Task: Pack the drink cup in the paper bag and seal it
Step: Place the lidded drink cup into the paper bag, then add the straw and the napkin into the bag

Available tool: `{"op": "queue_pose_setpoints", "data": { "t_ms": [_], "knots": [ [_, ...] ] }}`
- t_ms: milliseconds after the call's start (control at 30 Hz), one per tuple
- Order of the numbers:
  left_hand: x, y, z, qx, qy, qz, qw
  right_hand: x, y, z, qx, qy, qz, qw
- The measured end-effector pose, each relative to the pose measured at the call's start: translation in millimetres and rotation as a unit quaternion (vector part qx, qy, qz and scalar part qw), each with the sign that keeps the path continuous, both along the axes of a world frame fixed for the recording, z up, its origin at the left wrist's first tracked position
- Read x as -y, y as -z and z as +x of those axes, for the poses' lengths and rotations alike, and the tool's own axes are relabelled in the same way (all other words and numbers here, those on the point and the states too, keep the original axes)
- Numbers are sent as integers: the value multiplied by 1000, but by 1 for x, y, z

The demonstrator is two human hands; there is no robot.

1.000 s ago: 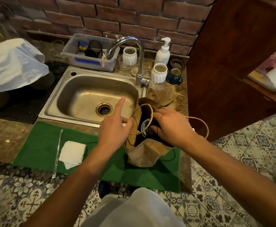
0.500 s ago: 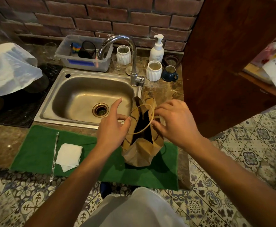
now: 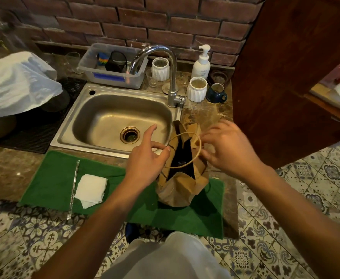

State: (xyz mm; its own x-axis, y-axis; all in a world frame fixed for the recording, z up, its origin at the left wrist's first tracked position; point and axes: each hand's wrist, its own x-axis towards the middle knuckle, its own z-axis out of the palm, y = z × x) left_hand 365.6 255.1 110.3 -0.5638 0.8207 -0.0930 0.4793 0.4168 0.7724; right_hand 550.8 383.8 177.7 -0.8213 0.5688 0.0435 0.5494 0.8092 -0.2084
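The crumpled brown paper bag [image 3: 182, 178] stands upright on the green mat [image 3: 50, 182] at the counter's near edge, its mouth open so the dark drink cup [image 3: 182, 158] sits inside. The left hand [image 3: 147, 158] pinches the left rim in a narrow grip. The right hand [image 3: 225, 150] pinches the twine handle [image 3: 199, 147], likely to close the top.

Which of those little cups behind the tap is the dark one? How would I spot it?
Start at the chrome tap behind the steel sink. Right of its base stands a white ribbed ceramic pot, and right of that the small dark blue ceramic mug. It alone there is dark and shows a side handle.
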Motion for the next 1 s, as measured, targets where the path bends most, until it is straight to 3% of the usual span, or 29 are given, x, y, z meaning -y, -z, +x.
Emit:
{"op": "queue_pose_setpoints", "data": {
  "t_ms": [133, 200, 533, 767, 1000],
  "knots": [
    [4, 1, 7, 8, 7, 28, 1000, -25, -32, 12, -52, 137, 31, 989],
    [3, 2, 9, 24, 5, 32, 999, -22, -47, 5, -89, 154, 34, 983],
    [27, 10, -22, 98, -53, 62, 992, 49, -55, -94, -140, -2, -32, 990],
    [114, 51, -105, 16, -174, 45, 984, 97, -20, -174, -88, -66, -82, 991],
    [188, 110, -178, -6, -268, -47, 962, 136, 65, -239, -7, -40, -163, 986]
  ]
}}
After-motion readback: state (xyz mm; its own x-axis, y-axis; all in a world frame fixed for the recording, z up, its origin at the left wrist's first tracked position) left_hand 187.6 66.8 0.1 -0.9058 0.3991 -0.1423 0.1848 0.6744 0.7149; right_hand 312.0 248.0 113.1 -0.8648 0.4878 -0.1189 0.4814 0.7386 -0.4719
